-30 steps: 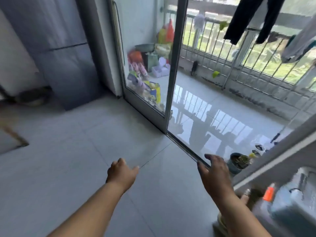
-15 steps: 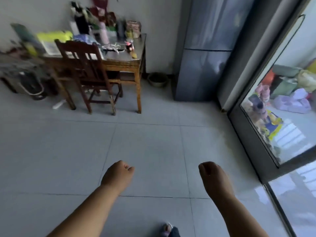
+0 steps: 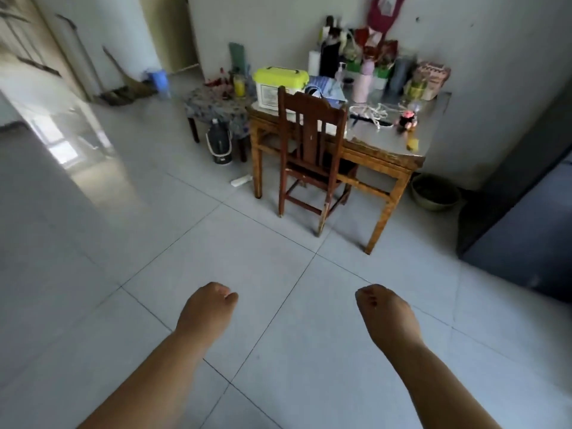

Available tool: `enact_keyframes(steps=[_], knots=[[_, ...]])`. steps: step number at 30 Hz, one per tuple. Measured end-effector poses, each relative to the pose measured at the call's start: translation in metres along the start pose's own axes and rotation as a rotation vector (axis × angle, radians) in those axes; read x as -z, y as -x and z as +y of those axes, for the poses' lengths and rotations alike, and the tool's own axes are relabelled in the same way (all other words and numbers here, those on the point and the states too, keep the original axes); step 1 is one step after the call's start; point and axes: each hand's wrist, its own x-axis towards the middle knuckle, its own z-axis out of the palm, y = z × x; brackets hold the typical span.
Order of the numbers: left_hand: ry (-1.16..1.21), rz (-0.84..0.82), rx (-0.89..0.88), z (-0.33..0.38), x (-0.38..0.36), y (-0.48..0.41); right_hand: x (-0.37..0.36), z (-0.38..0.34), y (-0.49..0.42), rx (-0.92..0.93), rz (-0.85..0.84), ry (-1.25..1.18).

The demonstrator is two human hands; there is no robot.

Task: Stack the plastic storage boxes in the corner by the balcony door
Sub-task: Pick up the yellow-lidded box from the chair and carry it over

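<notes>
A plastic storage box [image 3: 280,85] with a lime-green lid and white body stands on the far left part of the wooden table [image 3: 380,140], behind the chair back. My left hand [image 3: 205,311] and my right hand [image 3: 385,314] hang over the bare floor tiles, well short of the table. Both have fingers loosely curled downward and hold nothing. The balcony door is out of view.
A wooden chair [image 3: 309,144] is pushed against the table's near side. Bottles and clutter fill the table's back. Left of it stand a cloth-covered low table [image 3: 213,103] and a black flask [image 3: 219,147]. A dark fridge [image 3: 526,212] stands right, a bowl [image 3: 435,191] beside it.
The view has swung left from the balcony door to the table and chair. My fingers have curled under; both hands stay low and hold nothing.
</notes>
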Motion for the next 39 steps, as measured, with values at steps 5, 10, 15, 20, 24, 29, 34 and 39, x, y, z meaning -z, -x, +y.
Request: enact_keyframes(steps=[5, 10, 15, 20, 24, 29, 34, 39], knots=[[-0.009, 0.060, 0.065, 0.001, 0.038, -0.091, -0.028, -0.080, -0.092, 0.117, -0.052, -0.059], [0.153, 0.113, 0.135, 0.013, 0.082, -0.209, -0.064, -0.158, -0.192, 0.178, -0.020, -0.065], [0.199, 0.122, 0.106, 0.030, 0.143, -0.323, -0.084, -0.231, -0.274, 0.157, -0.015, -0.146], [0.100, 0.160, 0.035, 0.070, 0.195, -0.438, -0.091, -0.306, -0.359, 0.147, 0.023, -0.115], [0.059, 0.136, -0.003, 0.112, 0.207, -0.515, -0.094, -0.350, -0.424, 0.139, 0.058, -0.141], [0.066, 0.160, -0.049, 0.165, 0.217, -0.627, -0.103, -0.399, -0.540, 0.162, 0.063, -0.184], [-0.170, 0.174, -0.142, 0.215, 0.241, -0.731, -0.106, -0.453, -0.648, 0.230, 0.060, -0.182], [0.105, 0.141, -0.085, 0.266, 0.253, -0.817, -0.095, -0.497, -0.729, 0.273, 0.168, -0.208]])
